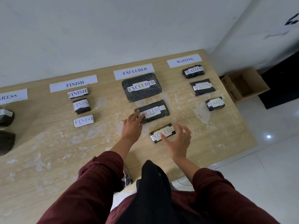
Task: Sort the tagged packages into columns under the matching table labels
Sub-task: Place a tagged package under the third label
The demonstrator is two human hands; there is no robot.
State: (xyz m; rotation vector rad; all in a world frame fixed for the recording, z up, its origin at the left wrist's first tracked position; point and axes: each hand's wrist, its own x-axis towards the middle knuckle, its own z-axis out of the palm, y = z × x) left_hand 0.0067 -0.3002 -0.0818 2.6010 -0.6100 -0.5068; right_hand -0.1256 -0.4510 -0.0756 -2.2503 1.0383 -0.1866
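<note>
Black-wrapped nearest EXCLUDED package (162, 133) lying skewed toward table's (48, 151) near edge — right hand (178, 143) spread, grasping nothing; left hand (132, 125) flat against middle EXCLUDED package (152, 111) — could nudge column crooked

Glossy black plastic-wrapped packages (141, 87), paper labels (134, 71), worn wood-grain table (48, 143)

wood table (48, 143) | 4 paper labels (134, 71) at back edge | black tagged pkgs (141, 87) in cols under each

White wall (113, 29), tiled floor (267, 167), cardboard box (244, 84).
</note>
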